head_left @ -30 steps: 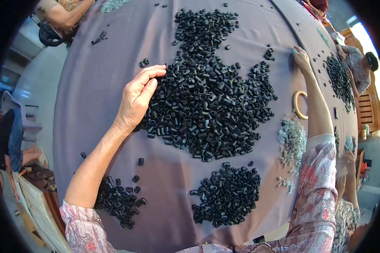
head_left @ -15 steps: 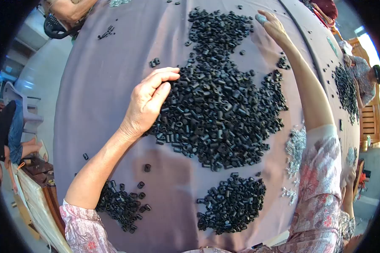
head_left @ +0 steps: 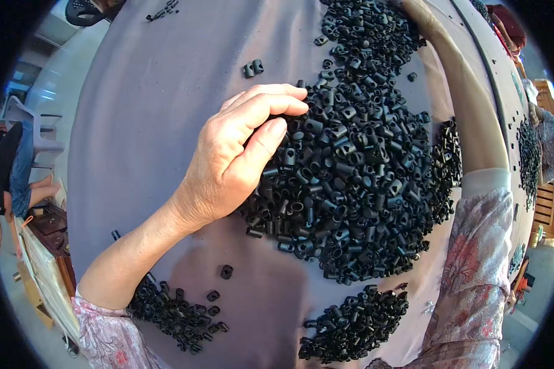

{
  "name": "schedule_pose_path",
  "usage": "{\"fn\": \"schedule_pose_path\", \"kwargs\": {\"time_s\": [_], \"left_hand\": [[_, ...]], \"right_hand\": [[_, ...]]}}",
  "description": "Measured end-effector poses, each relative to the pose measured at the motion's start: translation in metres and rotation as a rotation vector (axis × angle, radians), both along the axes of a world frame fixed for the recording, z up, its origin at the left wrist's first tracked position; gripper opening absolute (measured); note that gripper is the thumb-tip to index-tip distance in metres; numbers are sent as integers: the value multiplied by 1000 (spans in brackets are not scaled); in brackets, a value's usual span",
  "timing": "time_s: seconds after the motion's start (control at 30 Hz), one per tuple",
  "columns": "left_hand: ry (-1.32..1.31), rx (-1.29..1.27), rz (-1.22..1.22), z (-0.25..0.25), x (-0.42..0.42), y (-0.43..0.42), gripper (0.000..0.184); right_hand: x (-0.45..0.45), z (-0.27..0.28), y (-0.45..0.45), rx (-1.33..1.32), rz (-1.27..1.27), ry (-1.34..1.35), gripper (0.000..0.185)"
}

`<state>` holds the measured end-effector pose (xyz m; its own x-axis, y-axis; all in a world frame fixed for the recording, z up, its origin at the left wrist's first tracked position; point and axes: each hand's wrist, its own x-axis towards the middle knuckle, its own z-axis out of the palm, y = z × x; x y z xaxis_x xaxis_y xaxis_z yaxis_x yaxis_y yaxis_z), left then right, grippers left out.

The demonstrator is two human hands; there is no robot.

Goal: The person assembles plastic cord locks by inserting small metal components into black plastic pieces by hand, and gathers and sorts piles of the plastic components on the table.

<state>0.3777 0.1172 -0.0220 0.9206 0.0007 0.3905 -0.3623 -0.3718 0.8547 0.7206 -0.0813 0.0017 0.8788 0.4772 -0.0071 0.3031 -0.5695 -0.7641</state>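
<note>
A large pile of small black plastic pieces [head_left: 351, 166] lies on the mauve cloth. They are short hollow cylinders, many with a side hole, like cord-lock parts. At the pile's left edge is my left hand [head_left: 228, 150], its fingers loosely bent and its thumb apart, with nothing visible between them. My right hand [head_left: 420, 13] reaches to the far right side of the pile, cut by the top of the view. Its fingers are hidden, so I cannot see what it touches. Two loose black pieces [head_left: 252, 68] lie beyond my left hand.
Smaller piles of black pieces sit near me at left [head_left: 175, 313] and right [head_left: 357, 323]. Another pile [head_left: 528, 163] lies across the dark seam [head_left: 486, 67] at right, near another person. A plastic chair [head_left: 34, 126] and a seated person's legs [head_left: 34, 190] are at left.
My right hand has moved from beside the pile onto its far right edge. The view has come closer, and my left hand remains beside the pile's left edge.
</note>
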Motion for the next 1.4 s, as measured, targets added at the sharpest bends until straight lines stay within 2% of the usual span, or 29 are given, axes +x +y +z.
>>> {"fn": "schedule_pose_path", "kwargs": {"time_s": [0.13,0.2,0.27,0.33,0.4,0.47,0.5,0.53,0.6,0.67,0.73,0.8,0.87,0.97,1.07,1.1,1.2,1.23,1.33,1.4], "left_hand": [[39,-53,4,0,-1,0,17],[75,-75,8,3,-2,0,17],[80,-66,27,6,-3,0,17],[48,-32,63,5,-3,0,18],[26,-42,76,4,-2,0,18],[14,-49,92,6,-2,0,18],[16,-53,97,7,-3,0,18],[16,-56,101,7,-3,0,18],[29,-57,96,8,-3,0,19],[51,-55,91,10,-4,-2,19],[34,-58,86,8,-3,-1,20],[17,-67,85,6,-3,0,19],[27,-78,72,7,-3,1,20],[54,-96,41,7,-5,2,20],[1,-89,37,4,-4,4,18],[-5,-97,38,3,-4,4,18],[27,-120,17,4,-6,6,18],[23,-124,20,4,-6,6,18],[19,-122,26,5,-6,7,18],[45,-123,30,6,-6,6,18]], "right_hand": [[-50,7,4,98,122,71,38],[-54,-2,-2,-48,237,89,43],[-64,-4,-7,-18,476,-228,38],[-94,-3,-7,-35,390,-154,43],[-125,12,-6,-96,412,-105,39],[-150,19,-8,-16,477,1,37],[-157,22,-7,-21,572,-95,36],[-167,32,-8,-28,586,-29,34],[-168,33,-4,108,582,-157,32],[-158,43,5,61,447,9,34],[-119,34,21,-50,378,-305,34],[-79,20,46,88,293,-311,31],[-77,40,81,-218,150,-318,30],[15,-6,118,-412,737,-1195,25],[57,-31,157,-321,930,-1441,22],[48,-30,164,-223,917,-1353,22],[37,-24,171,-694,876,-1066,24],[38,-30,167,-603,881,-1217,24],[-23,-7,146,-385,647,-610,31],[-75,26,119,-528,584,-494,32]]}}
